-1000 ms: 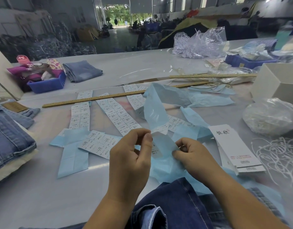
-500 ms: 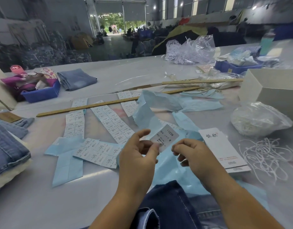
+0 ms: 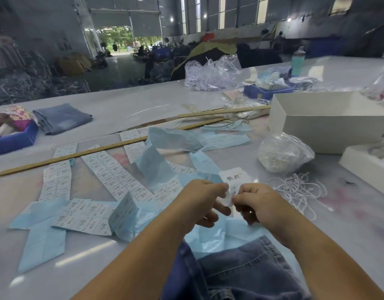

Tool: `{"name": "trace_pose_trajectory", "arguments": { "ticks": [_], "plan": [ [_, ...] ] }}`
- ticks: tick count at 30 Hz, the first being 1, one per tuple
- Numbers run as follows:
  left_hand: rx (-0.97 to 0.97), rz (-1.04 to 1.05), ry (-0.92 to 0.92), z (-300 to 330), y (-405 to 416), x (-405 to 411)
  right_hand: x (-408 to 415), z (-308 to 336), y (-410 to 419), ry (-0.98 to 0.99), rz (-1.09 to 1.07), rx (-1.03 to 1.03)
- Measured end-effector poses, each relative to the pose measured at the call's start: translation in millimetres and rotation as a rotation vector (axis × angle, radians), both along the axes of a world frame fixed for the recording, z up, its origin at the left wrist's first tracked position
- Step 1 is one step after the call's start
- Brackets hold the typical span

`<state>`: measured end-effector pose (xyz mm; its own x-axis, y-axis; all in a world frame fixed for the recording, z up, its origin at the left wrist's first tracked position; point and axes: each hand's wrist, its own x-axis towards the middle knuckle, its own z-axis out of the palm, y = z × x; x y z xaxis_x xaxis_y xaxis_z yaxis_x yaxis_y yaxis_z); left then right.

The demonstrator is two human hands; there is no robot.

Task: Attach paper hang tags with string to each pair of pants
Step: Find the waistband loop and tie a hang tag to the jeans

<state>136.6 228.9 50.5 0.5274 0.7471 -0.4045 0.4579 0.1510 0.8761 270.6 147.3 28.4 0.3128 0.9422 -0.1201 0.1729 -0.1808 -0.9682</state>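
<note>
At frame centre my left hand point(image 3: 200, 199) and right hand point(image 3: 257, 201) pinch a small blurred sticker point(image 3: 228, 197) between fingertips, partly covering the white hang tag point(image 3: 234, 177). Jeans point(image 3: 236, 271) lie at the bottom edge, cut off.

- Two bare forearms are seen entering from the bottom edge of the frame, one from the lower left and one from the lower right.
- No sleeve, cuff or fabric is worn on either forearm within the visible stretch.
- The left hand point(image 3: 200, 199) is uncovered; nothing is worn on its back or wrist.
- The right hand point(image 3: 259, 202) is likewise uncovered, and nothing is worn at its wrist.
- The fingers point(image 3: 221, 210) are shown bare; their tips are blurred, so nails cannot be made out.
- Nothing more of the person is shown in the frame.
</note>
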Motion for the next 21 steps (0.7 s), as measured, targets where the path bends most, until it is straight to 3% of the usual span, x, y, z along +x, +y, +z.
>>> {"name": "trace_pose_trajectory", "arguments": {
  "ticks": [4, 6, 11, 15, 18, 21],
  "plan": [
    [0.132, -0.22, 0.276, -6.9, 9.2, 33.1, 28.2, -11.9, -6.4, 0.013, 0.065, -0.07],
    [0.153, -0.24, 0.32, -15.5, 12.9, 43.5, 40.9, -16.3, -8.5, 0.038, 0.079, -0.08],
    [0.053, -0.075, 0.088, -38.6, 21.6, 57.7, 64.4, -26.4, -3.8, -0.014, 0.045, -0.102],
    [0.057, 0.147, -0.016, -46.9, 30.0, 75.2, 72.3, -37.0, 3.3, -0.313, -0.202, -0.065],
    [-0.056, 0.276, -0.064, -55.0, 28.7, 83.3, 79.1, -49.3, 3.4, -0.407, -0.37, -0.026],
    [-0.06, 0.268, -0.022, -70.9, 23.1, 87.5, 86.2, -62.8, 1.7, -0.466, -0.496, -0.019]
  ]
}}
